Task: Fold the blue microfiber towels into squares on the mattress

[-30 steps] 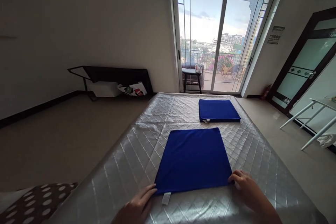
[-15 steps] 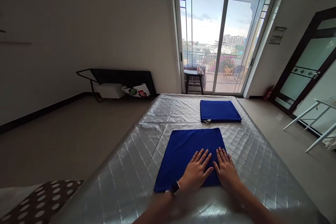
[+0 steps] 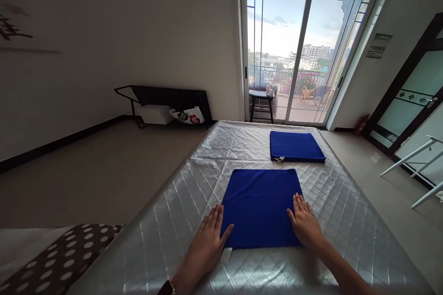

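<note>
A blue cloth (image 3: 261,207) is laid flat between the two hands, on the silver cover of a bed (image 3: 180,221). Its left edge is met by the left hand (image 3: 209,239), whose fingers are stretched straight and kept close together, while the thumb is spread away over the cloth near its lower left corner. The right edge is partly covered by the right hand (image 3: 304,221); here also the fingers are extended side by side, and the thumb is held apart, above the blue surface. Nothing is pinched by either hand. How firmly the cloth is pressed by them cannot be told.

The cloth is seen as a four-sided piece with quite straight edges, of matte and smooth-looking fabric, in which only some soft wrinkles are noticed. A small white tag (image 3: 226,255) is shown at its lower left corner, just beside the left hand. Farther from the hands, a blue folded stack (image 3: 296,145) is placed, apart from the cloth; layers are visible along its front edge. The cover of the bed is shiny, and it is marked by a quilted pattern of diamonds. At the lower left, a brown fabric with white dots (image 3: 65,258) is seen beside the bed.
</note>
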The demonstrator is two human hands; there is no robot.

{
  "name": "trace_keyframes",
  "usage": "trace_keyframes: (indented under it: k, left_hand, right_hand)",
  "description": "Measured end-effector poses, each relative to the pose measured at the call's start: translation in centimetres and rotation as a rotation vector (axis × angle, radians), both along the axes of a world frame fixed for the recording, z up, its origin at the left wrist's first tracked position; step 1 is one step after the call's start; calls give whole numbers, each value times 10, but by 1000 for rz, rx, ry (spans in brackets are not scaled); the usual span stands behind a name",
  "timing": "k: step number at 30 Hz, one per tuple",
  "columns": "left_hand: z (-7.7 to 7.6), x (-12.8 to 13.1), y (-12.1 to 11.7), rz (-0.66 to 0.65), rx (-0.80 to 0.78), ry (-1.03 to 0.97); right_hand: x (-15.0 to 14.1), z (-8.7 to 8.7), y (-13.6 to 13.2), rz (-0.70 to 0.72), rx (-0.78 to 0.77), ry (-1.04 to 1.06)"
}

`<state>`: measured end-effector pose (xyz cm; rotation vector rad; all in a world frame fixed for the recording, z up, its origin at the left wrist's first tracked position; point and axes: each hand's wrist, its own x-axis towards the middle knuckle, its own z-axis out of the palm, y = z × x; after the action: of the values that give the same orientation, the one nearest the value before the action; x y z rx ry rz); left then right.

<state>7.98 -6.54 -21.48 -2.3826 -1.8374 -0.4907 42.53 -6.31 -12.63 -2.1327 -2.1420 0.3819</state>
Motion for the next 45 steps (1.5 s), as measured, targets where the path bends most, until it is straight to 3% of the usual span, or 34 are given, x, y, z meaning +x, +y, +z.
trace_keyframes:
  k: [4, 8, 14, 17, 19, 22, 25, 29, 33, 37, 40, 42, 45]
  left_hand:
    - [12, 6, 8, 15, -69, 2]
    - [37, 32, 22, 1, -28, -26]
    - [74, 137, 57, -294, 32, -47]
    - [77, 188, 76, -406, 15, -62]
    - [71, 204, 86, -407, 5, -67]
    - [56, 192, 102, -335, -4, -55]
    - [41, 139, 118, -218, -16, -41]
    - [33, 52, 136, -30, -56, -14]
    - [30, 11, 141, 48, -116, 22]
    - [30, 12, 142, 77, -126, 58]
    - [39, 29, 145, 51, -59, 46]
    - [49, 54, 146, -31, 1, 28]
    - [61, 115, 146, -196, 42, 0]
  right_hand:
    - [0, 13, 32, 22, 80, -27]
    - [-2, 13, 61, 4, 94, -47]
    - [-3, -1, 64, -33, 98, -22]
    - [0, -3, 63, -8, 103, -43]
    - [1, -3, 64, 8, 107, -52]
    - [0, -2, 66, -9, 91, -57]
    - [-3, -2, 66, -37, 72, -37]
    - [-4, -5, 64, -48, 73, -12]
    - [-4, -2, 67, -64, 24, -40]
    - [-7, 10, 87, -8, 77, -71]
    - [-8, 14, 106, -1, 104, -72]
    - [-7, 11, 116, -34, 97, -62]
    - [-4, 1, 122, -64, 102, -40]
